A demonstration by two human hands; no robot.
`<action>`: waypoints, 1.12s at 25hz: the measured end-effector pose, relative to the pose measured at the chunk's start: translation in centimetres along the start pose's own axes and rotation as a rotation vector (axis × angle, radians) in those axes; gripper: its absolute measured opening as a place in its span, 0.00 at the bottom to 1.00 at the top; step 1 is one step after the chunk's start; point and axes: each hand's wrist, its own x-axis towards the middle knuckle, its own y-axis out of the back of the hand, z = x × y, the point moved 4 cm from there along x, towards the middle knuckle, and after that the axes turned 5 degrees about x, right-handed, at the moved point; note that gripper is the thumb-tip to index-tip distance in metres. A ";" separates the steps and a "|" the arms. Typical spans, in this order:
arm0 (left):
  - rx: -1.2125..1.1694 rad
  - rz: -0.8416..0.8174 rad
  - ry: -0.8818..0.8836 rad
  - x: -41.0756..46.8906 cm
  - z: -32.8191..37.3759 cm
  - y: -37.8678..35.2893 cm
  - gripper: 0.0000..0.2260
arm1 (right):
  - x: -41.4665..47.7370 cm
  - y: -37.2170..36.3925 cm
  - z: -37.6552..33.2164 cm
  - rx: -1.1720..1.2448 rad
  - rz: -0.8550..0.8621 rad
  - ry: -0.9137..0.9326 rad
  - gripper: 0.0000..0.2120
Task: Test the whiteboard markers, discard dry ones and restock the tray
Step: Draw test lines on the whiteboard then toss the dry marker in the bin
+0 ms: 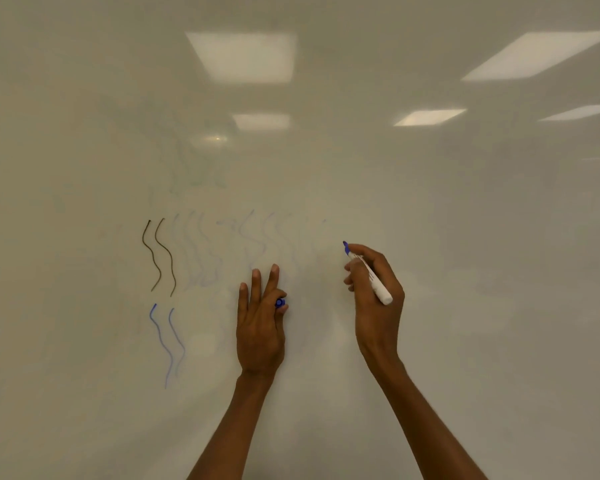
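Note:
A whiteboard [465,220] fills the view. My right hand [374,296] grips a white marker [371,277] with a blue tip, and the tip points up-left close to the board. My left hand [260,327] is raised in front of the board with three fingers straight. Its thumb and forefinger pinch the blue cap [280,302]. Two dark wavy lines [158,258] stand at the left. Two clear blue wavy lines [167,341] run below them. Several faint, pale blue wavy lines [257,244] lie between the dark lines and the marker tip.
Ceiling light panels are reflected in the upper half of the board [243,57]. The tray and other markers are out of view.

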 end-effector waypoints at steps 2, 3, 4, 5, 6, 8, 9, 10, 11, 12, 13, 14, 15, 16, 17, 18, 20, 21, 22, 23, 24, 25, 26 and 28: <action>-0.037 -0.001 0.006 -0.3 0.3 0.3 0.15 | 0.1 -0.1 -0.2 -0.033 -0.009 0.036 0.13; -0.049 0.003 0.010 -0.4 0.5 0.6 0.16 | 0.1 0.0 -0.4 -0.038 -0.006 0.046 0.13; -0.046 0.014 0.013 -0.1 0.9 0.9 0.17 | 0.2 0.1 -0.5 -0.042 0.000 0.054 0.13; -0.037 0.029 0.019 0.7 1.2 1.3 0.18 | 0.5 0.2 -0.7 -0.045 0.008 0.062 0.12; -0.034 0.043 0.029 2.1 1.5 1.7 0.19 | 0.7 0.2 -1.0 -0.050 0.014 0.066 0.12; -0.067 0.057 0.041 5.5 1.7 2.3 0.20 | 1.2 0.0 -1.5 -0.067 0.009 0.065 0.12; -0.091 0.050 0.037 7.1 1.7 2.3 0.21 | 1.4 -0.1 -1.7 -0.081 0.015 0.063 0.12; -0.109 0.038 0.032 8.1 1.6 2.2 0.21 | 1.7 -0.2 -1.8 -0.098 0.026 0.067 0.12; -0.115 0.027 0.029 8.7 1.5 2.0 0.22 | 1.9 -0.3 -1.9 -0.123 0.037 0.086 0.12; -0.106 0.023 0.023 8.9 1.3 1.8 0.22 | 2.2 -0.5 -1.9 -0.156 0.041 0.117 0.11; -0.089 0.026 0.010 8.9 1.3 1.7 0.22 | 2.4 -0.6 -1.9 -0.194 0.039 0.159 0.11; -0.072 0.033 -0.003 8.8 1.2 1.6 0.23 | 2.7 -0.8 -1.8 -0.232 0.033 0.206 0.11; -0.061 0.039 -0.009 8.7 1.2 1.5 0.23 | 2.9 -1.0 -1.8 -0.273 0.030 0.253 0.11; -0.055 0.040 -0.006 8.7 1.2 1.5 0.23 | 3.1 -1.1 -1.8 -0.325 0.028 0.300 0.12; -0.053 0.038 0.001 8.6 1.1 1.5 0.23 | 3.3 -1.3 -1.9 -0.388 0.028 0.349 0.14; -0.054 0.036 0.007 8.6 1.2 1.5 0.23 | 3.6 -1.4 -2.0 -0.447 0.033 0.398 0.15; -0.053 0.043 0.001 8.5 1.4 1.5 0.23 | 4.6 -1.6 -2.6 -0.540 0.067 0.470 0.12; -0.048 0.042 -0.010 8.5 1.3 1.4 0.22 | 4.9 -1.8 -2.9 -0.591 0.083 0.495 0.10; -0.041 0.035 -0.024 8.5 1.3 1.4 0.22 | 5.0 -2.0 -3.0 -0.659 0.084 0.523 0.07; -0.037 0.024 -0.037 8.6 1.1 1.4 0.22 | 4.8 -2.1 -3.0 -0.737 0.069 0.561 0.05; -0.034 0.011 -0.046 8.6 1.0 1.3 0.22 | 4.2 -2.0 -2.6 -0.807 0.043 0.604 0.05; -0.031 0.003 -0.049 8.6 0.9 1.2 0.22 | 3.3 -1.6 -2.1 -0.854 0.022 0.634 0.04; -0.027 0.002 -0.048 8.6 0.8 1.2 0.22 | 2.3 -0.7 -1.4 -0.884 0.020 0.646 0.04; -0.016 0.014 -0.056 8.6 0.7 1.2 0.22 | 0.2 1.2 0.2 -0.922 0.047 0.625 0.05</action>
